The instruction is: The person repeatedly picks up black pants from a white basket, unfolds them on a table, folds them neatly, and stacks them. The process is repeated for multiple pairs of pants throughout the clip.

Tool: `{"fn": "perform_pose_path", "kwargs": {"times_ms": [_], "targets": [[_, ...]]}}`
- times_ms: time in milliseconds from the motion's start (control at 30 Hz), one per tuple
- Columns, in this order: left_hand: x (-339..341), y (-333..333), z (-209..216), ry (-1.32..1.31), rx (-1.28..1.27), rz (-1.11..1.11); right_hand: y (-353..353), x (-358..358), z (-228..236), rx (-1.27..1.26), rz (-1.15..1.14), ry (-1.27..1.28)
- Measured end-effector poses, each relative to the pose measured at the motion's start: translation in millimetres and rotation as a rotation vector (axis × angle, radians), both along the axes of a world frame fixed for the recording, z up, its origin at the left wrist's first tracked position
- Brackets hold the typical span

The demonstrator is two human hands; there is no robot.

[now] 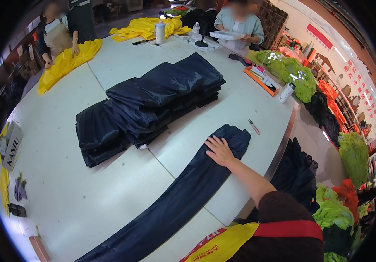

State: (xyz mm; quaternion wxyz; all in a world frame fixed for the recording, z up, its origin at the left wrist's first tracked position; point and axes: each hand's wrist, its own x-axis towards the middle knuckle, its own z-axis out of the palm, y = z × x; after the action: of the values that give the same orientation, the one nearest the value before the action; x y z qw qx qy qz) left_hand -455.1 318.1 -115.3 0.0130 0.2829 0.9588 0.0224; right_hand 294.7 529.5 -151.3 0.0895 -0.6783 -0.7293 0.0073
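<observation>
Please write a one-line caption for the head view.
Right hand flat on long dark navy garment, beside folded stack of dark garments on white table.

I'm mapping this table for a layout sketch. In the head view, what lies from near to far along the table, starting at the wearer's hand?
Right hand flat on the long navy garment → stack of folded navy garments → white bottle → yellow garment pile.

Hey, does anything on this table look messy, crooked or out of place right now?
Mostly tidy. The stack of folded dark garments has slumped: its layers fan out toward the far end instead of sitting square. A small pink pen lies loose near the table edge, beside the long dark garment under the right hand.
</observation>
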Motion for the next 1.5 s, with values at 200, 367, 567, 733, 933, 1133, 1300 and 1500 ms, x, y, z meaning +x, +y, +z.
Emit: {"fn": "perform_pose_path", "kwargs": {"times_ms": [200,367,567,733,933,1133,1300,1500], "targets": [[-8.9,-1.1,-8.8,0.091,0.01,0.075,18.9,-11.6,11.9,-0.099,-0.031,-0.072],[-15.0,-55.8,-67.0,0.021,0.897,0.646,-24.9,-109.1,69.2,0.367,0.237,0.158],[54.0,-23.7,-28.1,-0.937,1.016,0.908,-144.5,-236.2,35.1,-0.014,1.067,0.429],[9.7,-7.8,-45.6,-1.253,1.238,0.73,-134.4,-267.5,15.1,-0.014,0.813,0.295],[-3.1,16.9,37.4,-1.136,1.718,0.183,-124.1,-270.7,7.7,-0.083,0.752,0.262],[214.3,117.7,251.1,-0.974,1.654,-0.659,-135.5,-289.4,-11.7,-0.145,0.906,0.208],[472.0,160.6,211.7,-0.308,0.822,-1.145,-157.7,-293.7,19.9,-0.238,1.063,0.052],[602.6,175.2,-12.8,-0.244,0.178,-1.496,-212.5,-176.0,-13.7,-0.495,1.073,0.443]]}}
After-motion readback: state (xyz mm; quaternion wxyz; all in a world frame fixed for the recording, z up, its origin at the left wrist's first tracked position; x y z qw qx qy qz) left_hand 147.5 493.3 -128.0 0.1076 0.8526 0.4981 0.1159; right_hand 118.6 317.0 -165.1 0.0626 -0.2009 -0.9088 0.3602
